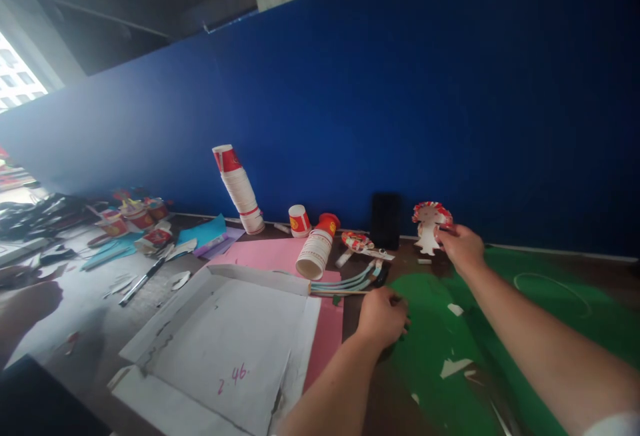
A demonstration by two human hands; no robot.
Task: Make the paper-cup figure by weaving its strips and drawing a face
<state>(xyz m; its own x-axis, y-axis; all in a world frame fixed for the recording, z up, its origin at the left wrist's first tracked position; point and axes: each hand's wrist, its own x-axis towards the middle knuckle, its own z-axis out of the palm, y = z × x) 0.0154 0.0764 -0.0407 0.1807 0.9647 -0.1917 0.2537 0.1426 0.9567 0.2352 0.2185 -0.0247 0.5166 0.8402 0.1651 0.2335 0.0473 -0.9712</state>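
My right hand (463,248) pinches the lower right side of a white paper cutout figure (427,233) with a red-and-white fringe round its top, upright near the blue partition. Low over the table, my left hand (383,317) is closed with curled fingers beside the green paper (430,329). What it holds, if anything, is hidden. A thin stick (345,292) ends at its left side. Behind it lie several pale bent strips (350,283) and a red-and-white fringed paper piece (357,242).
A flattened-out white box tray (225,349) lies over pink paper (327,343). Behind are a leaning cup stack (240,189), a tipped stack (315,254), one upside-down cup (299,221) and a black phone-like slab (385,221). Another person's hand (30,306) is at left, near a knife (143,281).
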